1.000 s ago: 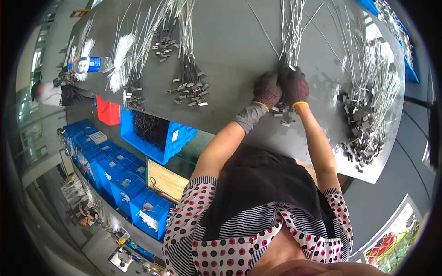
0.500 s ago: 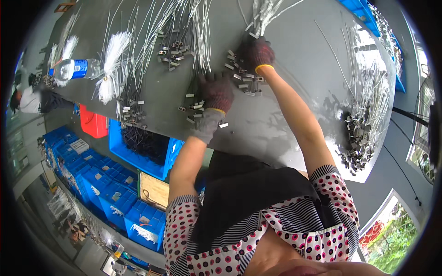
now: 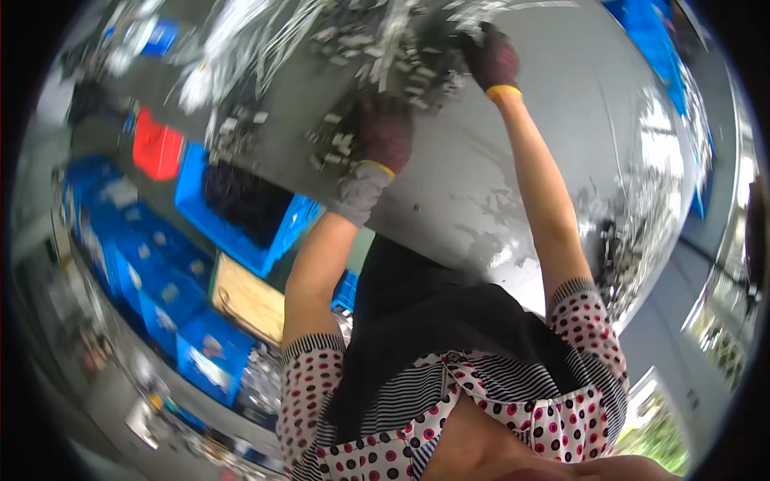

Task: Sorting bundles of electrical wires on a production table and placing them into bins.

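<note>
Both my hands wear dark knitted gloves with a reddish tint and yellow cuffs. My left hand (image 3: 385, 132) lies over the grey table beside a small heap of metal-ended pieces (image 3: 335, 143); its fingers, somewhat blurred, point away from me and look stretched out. Farther off and to the right, my right hand (image 3: 492, 61) is at the edge of a larger pile of thin leads with small rectangular silver ends (image 3: 419, 78). Its fingers are dark and smeared, so any grip is hidden. Silvery strands (image 3: 393, 40) run from the pile toward the far edge.
More leads lie at the table's right edge (image 3: 613, 248); a white strand bundle (image 3: 210, 76) is at far left. Below the table's left edge are a blue crate (image 3: 188, 212) of dark items, a red container (image 3: 158, 144) and a wooden board (image 3: 249, 298). Blue bins (image 3: 144, 256) stand beyond.
My right hand has moved right and farther away, off the strand bundle's near end. Leads and metal ends now lie spread between my hands. The whole view has shifted and blurred.
</note>
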Tool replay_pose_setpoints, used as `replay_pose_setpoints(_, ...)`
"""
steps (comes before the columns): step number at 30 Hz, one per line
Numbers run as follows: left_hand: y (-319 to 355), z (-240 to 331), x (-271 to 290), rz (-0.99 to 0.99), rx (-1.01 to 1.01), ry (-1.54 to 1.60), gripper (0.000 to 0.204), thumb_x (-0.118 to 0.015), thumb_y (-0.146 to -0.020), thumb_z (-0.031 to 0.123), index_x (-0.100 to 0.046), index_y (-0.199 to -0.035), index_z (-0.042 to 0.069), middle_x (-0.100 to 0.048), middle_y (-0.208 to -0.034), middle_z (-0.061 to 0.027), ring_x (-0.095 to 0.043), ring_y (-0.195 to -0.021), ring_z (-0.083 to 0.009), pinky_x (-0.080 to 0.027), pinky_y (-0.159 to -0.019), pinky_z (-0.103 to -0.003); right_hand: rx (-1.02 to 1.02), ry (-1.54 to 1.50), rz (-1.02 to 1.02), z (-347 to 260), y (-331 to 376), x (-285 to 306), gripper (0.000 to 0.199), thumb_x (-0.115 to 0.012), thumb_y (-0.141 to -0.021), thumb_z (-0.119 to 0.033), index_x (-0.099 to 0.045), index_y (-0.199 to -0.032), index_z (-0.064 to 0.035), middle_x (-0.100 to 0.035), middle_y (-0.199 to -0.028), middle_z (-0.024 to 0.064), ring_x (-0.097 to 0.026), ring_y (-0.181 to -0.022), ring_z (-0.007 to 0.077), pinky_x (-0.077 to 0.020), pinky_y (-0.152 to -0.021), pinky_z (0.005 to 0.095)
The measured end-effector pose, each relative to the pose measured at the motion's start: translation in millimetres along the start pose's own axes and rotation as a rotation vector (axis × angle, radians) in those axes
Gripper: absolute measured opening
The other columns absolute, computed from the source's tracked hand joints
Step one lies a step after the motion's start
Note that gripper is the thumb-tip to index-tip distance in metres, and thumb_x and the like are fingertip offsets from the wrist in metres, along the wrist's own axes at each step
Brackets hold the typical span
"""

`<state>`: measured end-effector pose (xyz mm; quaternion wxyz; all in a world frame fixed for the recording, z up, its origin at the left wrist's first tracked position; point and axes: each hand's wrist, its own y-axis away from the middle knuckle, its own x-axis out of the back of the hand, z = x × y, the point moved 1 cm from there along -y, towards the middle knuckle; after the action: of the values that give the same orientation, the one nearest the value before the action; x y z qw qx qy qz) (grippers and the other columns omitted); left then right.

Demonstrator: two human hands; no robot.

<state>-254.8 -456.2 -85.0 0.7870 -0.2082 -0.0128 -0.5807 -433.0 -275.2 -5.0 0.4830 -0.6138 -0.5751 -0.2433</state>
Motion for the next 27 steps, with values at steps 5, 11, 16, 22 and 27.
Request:
replay_pose_setpoints(5,18,116,15,-0.202,-0.154,-0.899,0.024,-0.059,-0.086,0.022,-0.065,-0.108,0.015,-0.060,-0.116,-0.0066,-0.050,-0.121,-0.0280,-0.030,-0.111,-0.053,0.026,-0.592,0.006,-38,65,32,0.032,-0.067,-0.092,-0.025,-0.065,-0.117,-0.0049,-0.070,-0.106,0.0165,-0.068,-0.098,0.0331,-0.0553,-0.079,0.0406)
replay_pose_setpoints(11,130,129,157,0.225,0.009,-0.843,0.028,-0.065,-0.082,0.013,-0.068,-0.110,0.010,-0.063,-0.114,-0.0087,-0.057,-0.114,-0.0307,-0.039,-0.105,-0.051,0.337,-0.863,-0.346,-205,156,42,0.024,-0.064,-0.090,-0.004,-0.065,-0.114,-0.0030,-0.069,-0.100,0.0154,-0.069,-0.089,0.0305,-0.0537,-0.077,0.0363)
replay_pose_setpoints(16,251,20,281,0.401,0.480,-1.096,0.043,-0.072,-0.079,0.018,-0.063,-0.120,0.008,-0.064,-0.121,-0.0132,-0.059,-0.113,-0.0362,-0.045,-0.100,-0.045,0.421,-0.922,-0.701,-307,239,-43,0.026,-0.064,-0.091,-0.010,-0.063,-0.116,-0.0059,-0.070,-0.099,0.0155,-0.070,-0.088,0.0308,-0.0547,-0.077,0.0375)
replay_pose_setpoints(22,320,-75,385,0.701,1.204,-1.196,0.075,-0.075,-0.077,0.032,-0.045,-0.141,0.005,-0.055,-0.132,-0.0215,-0.052,-0.124,-0.0374,-0.043,-0.100,-0.051,0.521,-0.443,-1.130,-389,297,-205,0.050,-0.067,-0.082,-0.021,-0.057,-0.130,-0.0124,-0.069,-0.108,0.0186,-0.067,-0.098,0.0364,-0.0538,-0.084,0.0451)
replay_pose_setpoints(27,363,-123,423,0.660,1.522,-0.764,0.082,-0.074,-0.080,0.036,-0.038,-0.143,0.000,-0.055,-0.127,-0.0280,-0.055,-0.117,-0.0438,-0.047,-0.095,-0.051,0.879,-0.293,-1.170,-443,330,-288,0.060,-0.066,-0.082,-0.014,-0.050,-0.140,-0.0137,-0.060,-0.129,0.0214,-0.059,-0.117,0.0382,-0.0471,-0.102,0.0452)
